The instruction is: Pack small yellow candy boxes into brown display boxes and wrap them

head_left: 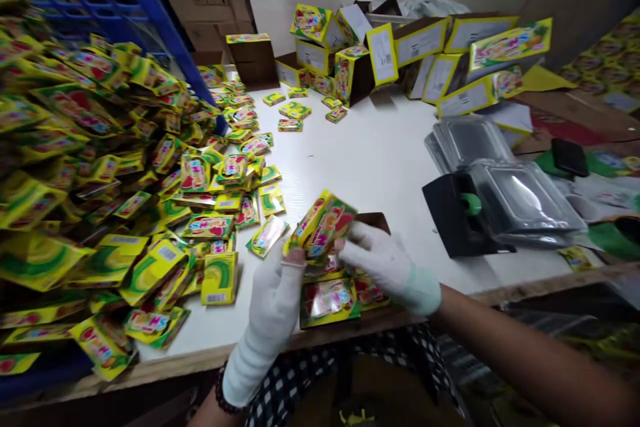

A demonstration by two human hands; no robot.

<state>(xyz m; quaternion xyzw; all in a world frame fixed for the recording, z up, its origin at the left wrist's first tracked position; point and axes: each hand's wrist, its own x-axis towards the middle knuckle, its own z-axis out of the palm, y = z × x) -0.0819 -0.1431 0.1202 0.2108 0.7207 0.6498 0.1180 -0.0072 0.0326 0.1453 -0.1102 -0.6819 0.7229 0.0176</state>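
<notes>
My left hand (273,297), in a white glove with the thumb tip bare, is closed on small yellow printed boxes (323,227). They appear to be two or more, held together and tilted. From the other side my right hand (383,263), also gloved, has its fingers curled against the same boxes. Right under them, at the table's front edge, lies an open carton (377,219) with brown inner walls. Several of the same small boxes (330,300) lie flat inside it. My hands hide part of the carton.
Heaped small boxes (125,200) spill from a blue crate (165,13) across the table's left side. Emptied display cartons (420,40) are piled at the back. Clear plastic lids (525,197) and a black tape dispenser (450,213) stand on the right.
</notes>
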